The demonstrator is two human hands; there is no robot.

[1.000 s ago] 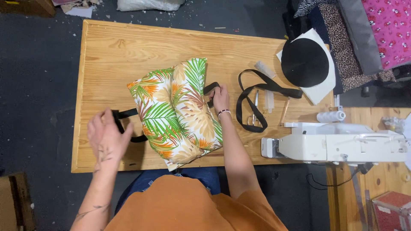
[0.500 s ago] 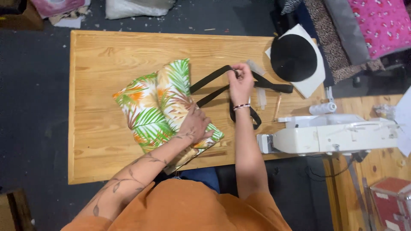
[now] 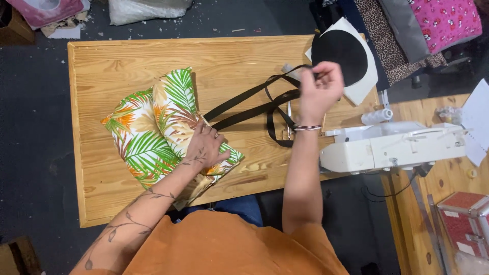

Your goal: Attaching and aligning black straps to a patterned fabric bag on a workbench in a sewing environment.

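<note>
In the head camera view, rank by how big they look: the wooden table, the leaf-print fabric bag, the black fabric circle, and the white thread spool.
1. wooden table
2. leaf-print fabric bag
3. black fabric circle
4. white thread spool

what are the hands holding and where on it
The right hand pinches the black strap at its far end; the left hand presses flat on the leaf-print fabric bag.
</note>
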